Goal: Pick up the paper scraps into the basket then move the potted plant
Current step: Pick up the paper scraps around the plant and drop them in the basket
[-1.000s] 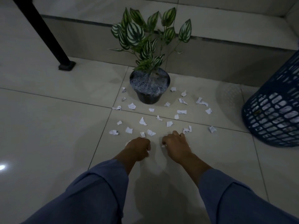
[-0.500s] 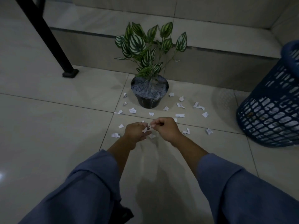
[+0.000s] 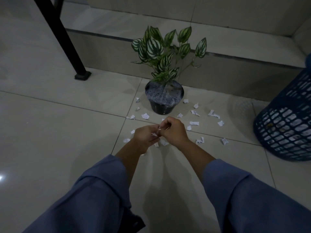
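Hands: left hand and right hand meet above the floor, fingers curled, fingertips close together.
Scraps: white scraps lie loose in an arc before the pot, some just beside it, a few under the hands.
Held: white bits show between the fingers — the left cups them, the right pinches one.
Plant: plant upright in a dark pot, striped green leaves, just before a low step.
Basket: basket, blue, slotted wall, at the right edge — well apart from the hands.
Leg: black leg, slanted, foot on the floor, far left.
Sleeves: sleeves blue, forearms bare.
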